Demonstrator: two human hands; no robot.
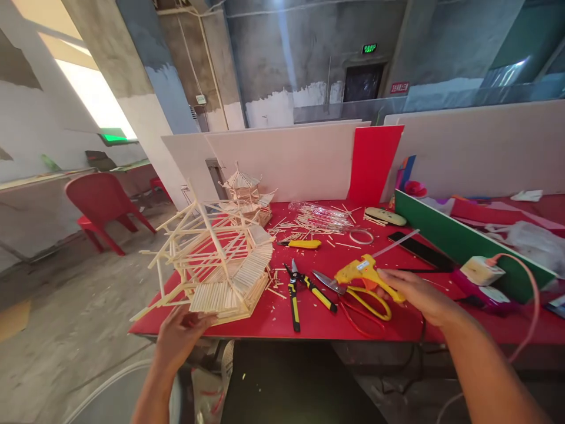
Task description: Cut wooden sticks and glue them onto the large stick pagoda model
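My left hand (182, 334) grips the near lower edge of a stick-built model (214, 297), a many-sided frame of pale wooden sticks with a partly covered roof. The far fingertips are hidden behind the model. On the right, my right hand (417, 293) is closed around the handle of a yellow hot glue gun (359, 269), its nozzle turned left and a clear glue stick (397, 242) poking out of its back. Just below the gun lie scissors (371, 300) with yellow and red handles. Black-and-yellow pliers (304, 288) rest spread between model and gun.
Behind the model stands a smaller stick pagoda (241, 191). Loose sticks (320, 219), a yellow utility knife (302, 244), a tape ring (361, 237) and a dark phone (419, 250) lie on the red table (260, 327). A green board (463, 241) and a plugged-in charger (479, 271) are at right.
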